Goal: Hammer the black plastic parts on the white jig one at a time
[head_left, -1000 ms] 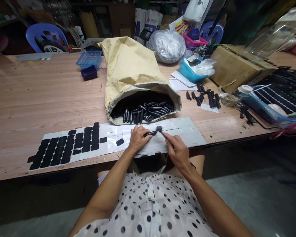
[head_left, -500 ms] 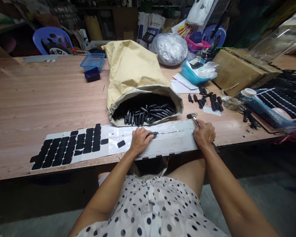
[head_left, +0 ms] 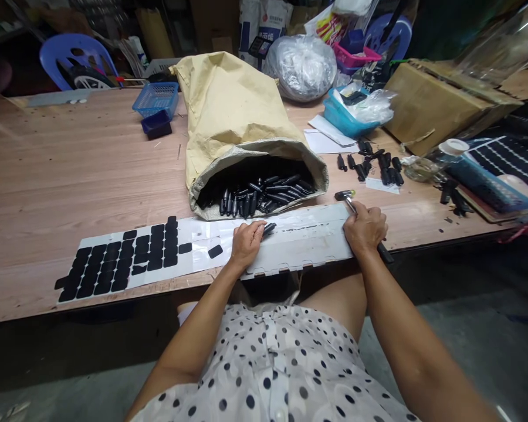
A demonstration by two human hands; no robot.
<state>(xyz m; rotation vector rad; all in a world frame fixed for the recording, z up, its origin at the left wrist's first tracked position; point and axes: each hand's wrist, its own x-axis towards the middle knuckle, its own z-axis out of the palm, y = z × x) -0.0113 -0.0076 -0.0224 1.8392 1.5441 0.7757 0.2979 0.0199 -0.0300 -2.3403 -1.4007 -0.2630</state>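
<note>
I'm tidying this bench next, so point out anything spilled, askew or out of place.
The paper sack lies tipped on its side, black parts heaped at its open mouth. More loose black parts are scattered on the table right of it. One black pad sits alone, off the grid on the white sheet.

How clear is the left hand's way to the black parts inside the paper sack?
Likely yes: the paper sack lies open toward the left hand, with nothing between it and the black parts inside. But that hand is gripping a loose part.
</note>
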